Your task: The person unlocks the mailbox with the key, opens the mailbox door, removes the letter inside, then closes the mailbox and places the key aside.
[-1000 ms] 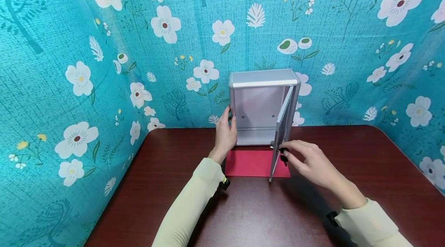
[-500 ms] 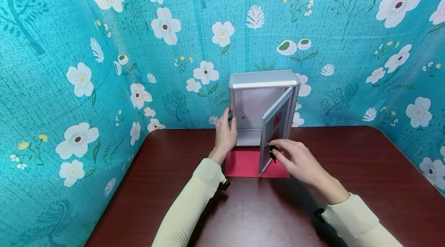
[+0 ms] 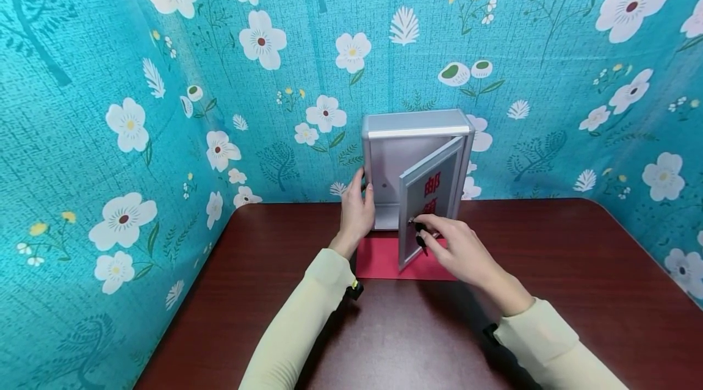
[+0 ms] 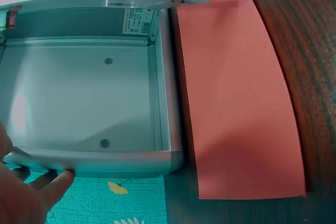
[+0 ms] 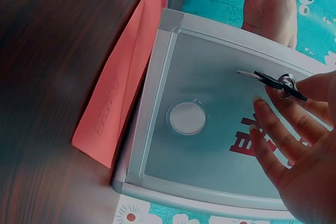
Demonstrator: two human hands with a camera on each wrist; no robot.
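A grey metal mailbox [image 3: 415, 123] stands upright at the back of the table, its hinged door [image 3: 431, 164] partly open. Red characters mark the door's front. My left hand [image 3: 357, 210] grips the box's left side wall, thumb at the front edge and fingers round the outside. At the door's lock [image 5: 287, 84], my right hand [image 3: 458, 249] pinches a black-headed key [image 3: 420, 228], while a second black key [image 5: 262, 78] dangles beside it. The left wrist view looks into the box's interior [image 4: 79, 93], where a label is stuck on a side wall.
A flat red paper piece, like an envelope [image 3: 379, 259], lies in front of the box, partly below the door. The dark wooden table [image 3: 395, 329] spreads toward me. A turquoise flowered cloth [image 3: 296, 42] hangs right behind the box and to both sides.
My right hand has swung the door leftward, from nearly edge-on to a narrower opening, and its red characters have come into sight. My left hand stays on the box.
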